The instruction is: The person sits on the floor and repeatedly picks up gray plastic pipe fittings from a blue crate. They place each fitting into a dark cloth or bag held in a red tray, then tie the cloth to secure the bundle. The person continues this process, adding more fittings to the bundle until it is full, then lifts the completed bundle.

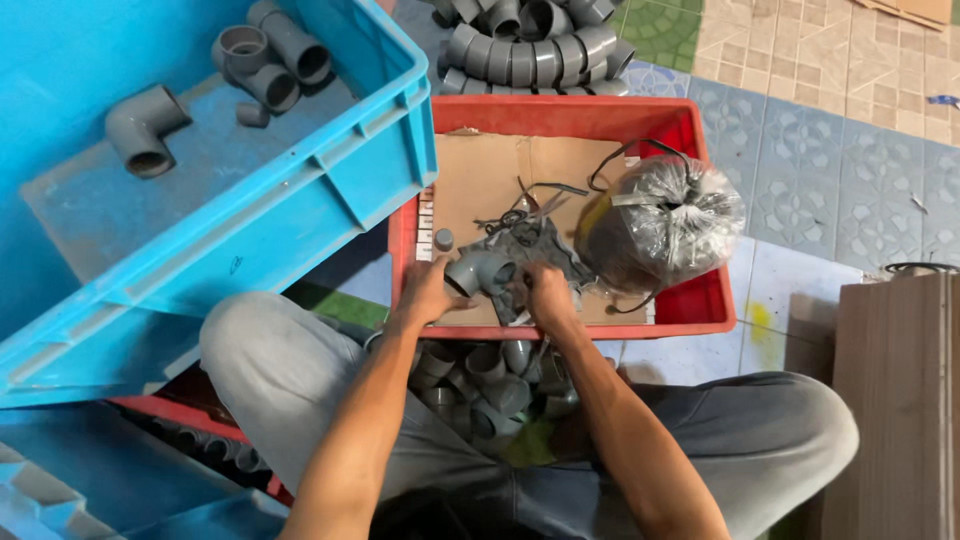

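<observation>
Patterned floor tiles carry a red crate (712, 318); at its near edge the left hand (425, 292) grips a grey pipe elbow (478, 272), while the right hand (550, 295) closes on grey scraps beside it. Steadying the elbow against the cardboard liner (490, 175) seems wise.

Even, soft daylight fills the scene — bright, without hard shadows. The clear plastic bag (668, 222) at the right edge of the red crate (560, 115) throws white glare. Focus is fairly sharp — slightly soft at the hands, and lines bend mildly toward the corners.
</observation>
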